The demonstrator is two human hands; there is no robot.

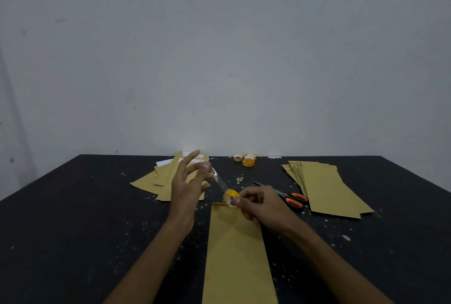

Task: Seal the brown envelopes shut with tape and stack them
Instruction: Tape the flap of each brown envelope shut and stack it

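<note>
Pinching strip (219,180) end in left hand (189,181), other fingers spread. Gripping roll (230,197) in right hand (258,203). Holding both just above envelope (236,255) lying between the forearms.

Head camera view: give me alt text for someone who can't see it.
The left hand pinches a strip of clear tape pulled from a small yellow tape roll held by the right hand, above a long brown paper envelope on a black speckled table. Orange-handled scissors lie beside a stack of brown envelopes on the right.
</note>
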